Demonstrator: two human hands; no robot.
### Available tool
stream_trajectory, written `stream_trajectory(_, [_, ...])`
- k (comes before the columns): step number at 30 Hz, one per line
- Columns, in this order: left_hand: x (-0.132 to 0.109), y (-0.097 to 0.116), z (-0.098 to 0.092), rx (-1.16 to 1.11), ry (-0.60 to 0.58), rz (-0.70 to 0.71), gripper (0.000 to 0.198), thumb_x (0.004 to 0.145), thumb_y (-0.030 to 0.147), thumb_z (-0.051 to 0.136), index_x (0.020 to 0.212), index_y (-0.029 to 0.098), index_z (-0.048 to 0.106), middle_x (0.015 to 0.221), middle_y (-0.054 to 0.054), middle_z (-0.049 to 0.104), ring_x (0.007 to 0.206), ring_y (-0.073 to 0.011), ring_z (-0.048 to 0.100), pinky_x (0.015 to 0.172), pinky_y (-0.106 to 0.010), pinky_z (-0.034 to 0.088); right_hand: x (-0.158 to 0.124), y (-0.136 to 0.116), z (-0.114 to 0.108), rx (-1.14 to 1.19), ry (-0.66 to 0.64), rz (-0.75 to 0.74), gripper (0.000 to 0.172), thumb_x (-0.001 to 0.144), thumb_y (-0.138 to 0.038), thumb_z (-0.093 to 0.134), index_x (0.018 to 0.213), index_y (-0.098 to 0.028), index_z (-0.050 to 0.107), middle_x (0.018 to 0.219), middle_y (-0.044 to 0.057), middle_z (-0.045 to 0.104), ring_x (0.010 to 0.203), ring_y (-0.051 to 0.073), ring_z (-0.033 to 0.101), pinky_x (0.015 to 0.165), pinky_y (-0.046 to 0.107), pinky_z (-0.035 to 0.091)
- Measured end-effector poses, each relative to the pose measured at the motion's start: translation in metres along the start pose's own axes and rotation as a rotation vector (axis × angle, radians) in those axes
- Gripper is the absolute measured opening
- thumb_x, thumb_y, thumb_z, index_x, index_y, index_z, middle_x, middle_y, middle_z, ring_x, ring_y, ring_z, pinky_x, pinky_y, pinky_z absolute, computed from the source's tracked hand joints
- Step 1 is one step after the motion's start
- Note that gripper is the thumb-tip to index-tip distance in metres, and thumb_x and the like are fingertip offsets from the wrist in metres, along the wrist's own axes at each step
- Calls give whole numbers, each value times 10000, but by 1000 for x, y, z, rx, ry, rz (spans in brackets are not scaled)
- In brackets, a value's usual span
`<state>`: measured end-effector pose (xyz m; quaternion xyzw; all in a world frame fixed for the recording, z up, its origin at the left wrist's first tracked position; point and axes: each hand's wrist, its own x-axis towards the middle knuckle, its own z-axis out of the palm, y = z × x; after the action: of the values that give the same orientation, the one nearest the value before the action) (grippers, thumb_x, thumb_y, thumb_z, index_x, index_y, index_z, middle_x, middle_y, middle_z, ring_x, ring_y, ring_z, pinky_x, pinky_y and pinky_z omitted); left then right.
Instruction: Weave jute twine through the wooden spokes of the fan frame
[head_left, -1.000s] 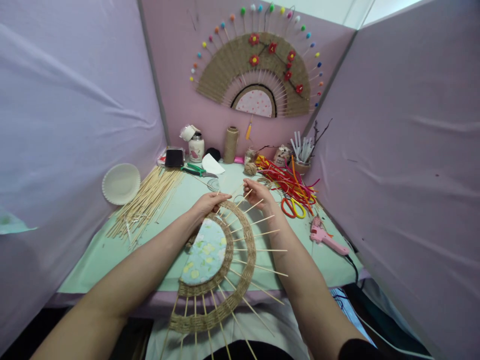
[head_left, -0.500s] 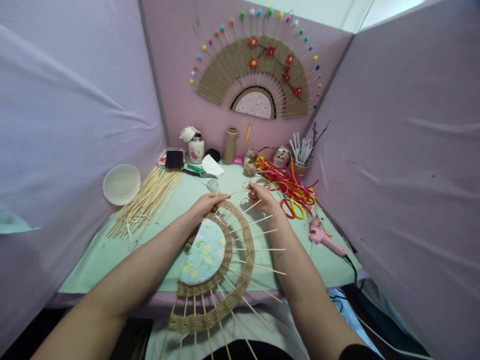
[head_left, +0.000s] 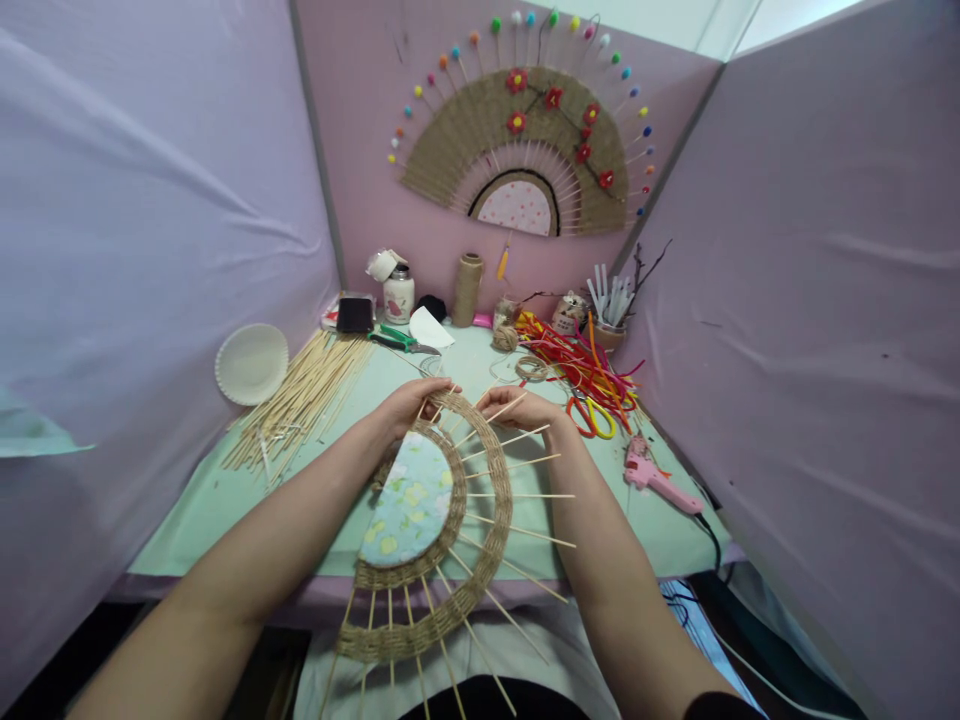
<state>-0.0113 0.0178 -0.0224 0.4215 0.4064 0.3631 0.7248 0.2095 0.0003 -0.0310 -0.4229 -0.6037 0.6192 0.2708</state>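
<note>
Left hand [head_left: 417, 402] nearly closed, gripping the upper end of the woven fan [head_left: 497, 500], which slants over the table's near edge [head_left: 169, 578]. Right hand [head_left: 519, 412]: fingers curled by the fan's upper sticks [head_left: 525, 436]; whether they pinch anything, cannot tell

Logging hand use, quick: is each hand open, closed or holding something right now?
Left hand: closed, holding the half-round woven piece near its upper end.
Right hand: curled beside it; whether it grips anything cannot be told.

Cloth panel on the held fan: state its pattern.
Pale blue cloth panel with yellow, green and white patches; best in head view.
</note>
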Motion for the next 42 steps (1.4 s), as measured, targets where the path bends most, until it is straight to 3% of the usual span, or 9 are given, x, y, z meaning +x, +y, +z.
stream_trajectory(6, [-7,6,0,19,-16,-78,239,621,293,747,818,161,718,569,-22,614,422,-103,474,384,-207,315,-3,-4,0,0,37,1,310,614,-393,755,738,-147,614,488,-73,445,411,37,309,412,193,164])
stream_trajectory(10, [-12,10,4,-40,-13,-60,165,615,235,735,755,156,696,569,-5,599,408,-83,454,385,-203,336,-2,-1,-1,-11,69,-5,310,629,-404,752,715,-147,603,444,-92,381,401,37,267,415,197,155])
stream_trajectory(14, [-15,11,6,-148,-33,-49,125,608,155,724,704,161,645,672,-22,656,543,-117,585,499,-221,458,-2,2,-4,17,79,-37,291,628,-381,753,712,-147,603,448,-94,371,408,40,252,420,202,154])
stream_trajectory(18, [-16,10,2,-214,-201,-33,183,604,137,761,665,154,590,940,-75,710,838,-186,676,743,-283,522,-6,1,-7,66,61,-61,273,634,-363,751,719,-148,605,447,-90,363,421,46,259,436,210,159])
stream_trajectory(21, [-16,11,-1,-169,-296,13,207,596,125,777,663,140,581,1031,-99,699,935,-207,673,792,-280,509,-9,-1,-10,122,41,-81,273,643,-354,754,703,-146,587,469,-85,363,430,43,256,448,214,155])
stream_trajectory(27, [-17,15,-3,-130,-240,16,224,596,112,781,669,129,570,941,-102,721,843,-183,693,755,-252,518,-14,-3,-17,254,44,-168,351,668,-408,756,635,-169,500,510,-77,324,459,50,249,463,216,188])
stream_trajectory(35, [-12,12,-7,-95,-206,-1,177,637,92,744,679,133,577,919,-108,730,803,-190,704,687,-233,538,-9,-10,-19,478,276,-267,358,696,-468,737,673,-191,513,491,-78,310,452,64,226,456,211,225])
stream_trajectory(42, [-7,12,-12,-95,-187,-3,159,654,80,713,674,144,568,935,-105,730,809,-193,701,690,-239,540,-15,-14,-18,496,221,-378,373,713,-500,729,672,-181,540,498,-63,339,467,67,271,451,202,222])
